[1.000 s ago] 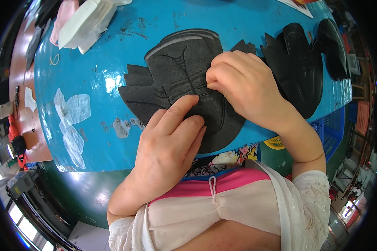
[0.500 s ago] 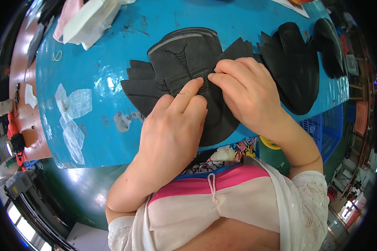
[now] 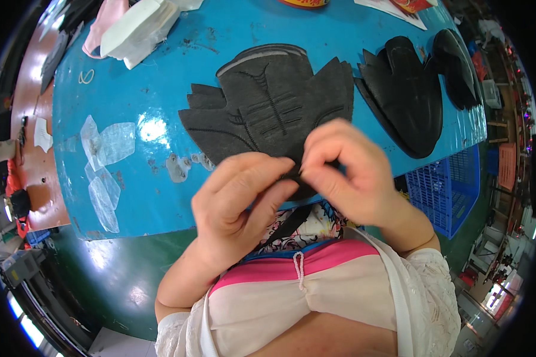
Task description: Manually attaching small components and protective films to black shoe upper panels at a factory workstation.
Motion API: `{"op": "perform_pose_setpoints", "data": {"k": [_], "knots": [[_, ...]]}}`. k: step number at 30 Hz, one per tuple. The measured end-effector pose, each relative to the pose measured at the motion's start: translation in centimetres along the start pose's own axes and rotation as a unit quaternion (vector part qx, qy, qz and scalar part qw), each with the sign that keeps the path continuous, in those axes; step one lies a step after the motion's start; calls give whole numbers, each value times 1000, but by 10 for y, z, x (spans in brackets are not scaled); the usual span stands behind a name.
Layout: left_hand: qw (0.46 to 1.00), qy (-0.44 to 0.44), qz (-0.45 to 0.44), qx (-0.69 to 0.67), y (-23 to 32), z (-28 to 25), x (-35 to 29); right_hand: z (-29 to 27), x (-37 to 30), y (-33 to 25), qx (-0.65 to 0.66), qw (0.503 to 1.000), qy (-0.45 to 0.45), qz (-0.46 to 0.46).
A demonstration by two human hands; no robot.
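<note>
A flat black stitched piece (image 3: 268,98) with pointed side flaps, a curved layered far edge and short slit-like lines in its middle lies on the blue table. At its near edge, my left hand (image 3: 235,199) has its thumb and fingers curled in toward my right hand's fingertips. Thumb and forefinger of my right hand (image 3: 351,172) are pinched close beside them. Something tiny may be between the fingertips; I cannot make it out. Both hands hide much of the piece's near part.
More black shaped pieces (image 3: 408,95) lie at the right of the blue table (image 3: 161,208). At the left are thin white scraps (image 3: 104,199), a rubber band (image 3: 86,77) and a white block-shaped bundle (image 3: 138,33). A blue plastic crate (image 3: 443,190) stands below the right edge.
Both hands have drawn back from the middle of the black piece to its near edge, uncovering the slit-like lines. The right hand has turned, its thumb now showing.
</note>
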State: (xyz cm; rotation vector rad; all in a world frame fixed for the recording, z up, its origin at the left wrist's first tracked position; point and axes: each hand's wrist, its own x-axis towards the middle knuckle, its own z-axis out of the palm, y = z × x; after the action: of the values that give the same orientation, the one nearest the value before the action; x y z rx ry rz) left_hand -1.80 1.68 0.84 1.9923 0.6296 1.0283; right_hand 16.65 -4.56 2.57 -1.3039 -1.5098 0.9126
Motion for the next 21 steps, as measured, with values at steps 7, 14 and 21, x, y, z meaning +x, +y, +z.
{"op": "perform_pose_setpoints", "data": {"k": [7, 14, 21], "knots": [[981, -50, -34, 184, -12, 0, 12, -32, 50, 40, -394, 900, 7, -188], [969, -108, -66, 211, -7, 1, 22, -32, 56, 48, -412, 888, -25, -202], [928, -199, -80, 305, 4, 8, 47, -27, 55, 46, -426, 881, -15, -204]]}}
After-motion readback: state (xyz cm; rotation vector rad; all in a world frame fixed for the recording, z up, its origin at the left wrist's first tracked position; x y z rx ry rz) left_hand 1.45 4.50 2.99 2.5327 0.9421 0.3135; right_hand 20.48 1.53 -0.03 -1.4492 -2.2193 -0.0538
